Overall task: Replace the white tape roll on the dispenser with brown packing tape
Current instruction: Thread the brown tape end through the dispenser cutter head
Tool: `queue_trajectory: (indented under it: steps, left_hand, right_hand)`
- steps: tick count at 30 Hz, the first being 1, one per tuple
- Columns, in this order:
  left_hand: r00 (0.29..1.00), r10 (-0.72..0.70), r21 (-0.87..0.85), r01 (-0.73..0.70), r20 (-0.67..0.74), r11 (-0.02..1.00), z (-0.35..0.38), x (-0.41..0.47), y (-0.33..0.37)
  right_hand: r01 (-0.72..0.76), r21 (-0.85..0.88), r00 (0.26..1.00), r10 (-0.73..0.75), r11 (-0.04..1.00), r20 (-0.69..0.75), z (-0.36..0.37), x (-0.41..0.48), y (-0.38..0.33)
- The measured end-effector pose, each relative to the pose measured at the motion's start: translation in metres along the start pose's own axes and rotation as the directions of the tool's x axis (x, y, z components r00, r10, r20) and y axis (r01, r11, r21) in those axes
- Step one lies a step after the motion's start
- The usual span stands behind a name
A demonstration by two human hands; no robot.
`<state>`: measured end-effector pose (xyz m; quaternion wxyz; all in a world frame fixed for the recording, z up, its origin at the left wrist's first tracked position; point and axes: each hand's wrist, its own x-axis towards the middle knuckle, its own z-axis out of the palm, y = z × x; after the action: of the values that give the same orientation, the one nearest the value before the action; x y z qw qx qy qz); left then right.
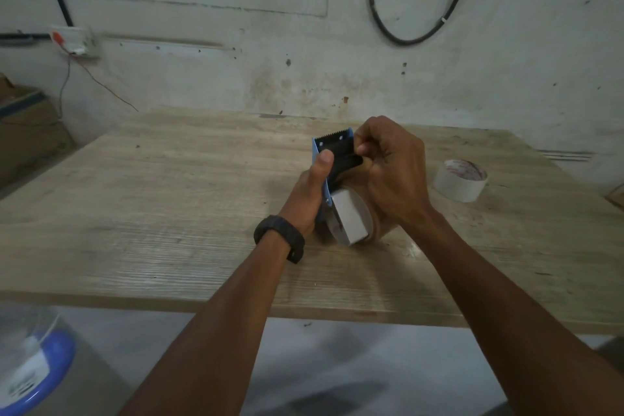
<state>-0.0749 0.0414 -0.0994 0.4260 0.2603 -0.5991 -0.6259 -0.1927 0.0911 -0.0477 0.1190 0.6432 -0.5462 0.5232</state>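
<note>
The blue tape dispenser [332,142] is held upright over the middle of the wooden table [169,199], its serrated blade pointing away from me. My left hand [309,192] grips its frame from the left, thumb pressed on the blue side plate. A brown packing tape roll [363,216] with a pale core sits on the dispenser's hub. My right hand [388,169] is closed by the black roller under the blade, fingertips pinched together there; what they pinch is hidden. The white tape roll [461,181] lies flat on the table, off to the right.
A wall stands right behind the table, with a black cable loop [418,34] and a socket [72,40] with wires. Cardboard boxes [27,125] sit at the left. A blue-rimmed plastic container [33,368] is below the table's near-left edge.
</note>
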Motion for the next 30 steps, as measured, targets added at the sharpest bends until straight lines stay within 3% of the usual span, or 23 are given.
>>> queue_trajectory:
  steps: [7,12,18,23,27,30]
  left_hand:
    - [0.991,0.091,0.081,-0.083,-0.094,0.993,0.002,-0.002,0.003]
    - [0.991,0.107,0.114,-0.098,-0.08,0.989,0.001,-0.007,0.006]
    - [0.998,0.047,0.047,-0.045,-0.036,0.998,0.002,-0.005,0.004]
    - [0.997,0.069,0.028,-0.068,-0.034,0.997,0.003,-0.006,0.001]
    - [0.99,0.092,-0.037,-0.097,-0.105,0.995,0.0,-0.005,0.0]
    - [0.99,0.068,-0.093,-0.08,-0.125,0.992,-0.002,-0.003,0.001]
  right_hand:
    - [0.056,0.007,0.998,-0.056,0.998,-0.037,0.003,-0.002,-0.001]
    - [0.08,0.011,0.99,-0.078,0.997,-0.116,0.003,-0.01,-0.003]
    - [0.183,-0.032,0.983,-0.183,0.983,-0.007,-0.001,-0.004,-0.007]
    - [0.123,-0.046,0.992,-0.122,0.991,0.024,0.0,0.001,-0.002]
    - [-0.042,0.094,0.999,0.04,0.995,0.024,-0.004,0.003,-0.008]
    - [-0.211,0.289,0.977,0.211,0.934,0.032,-0.009,0.005,-0.008]
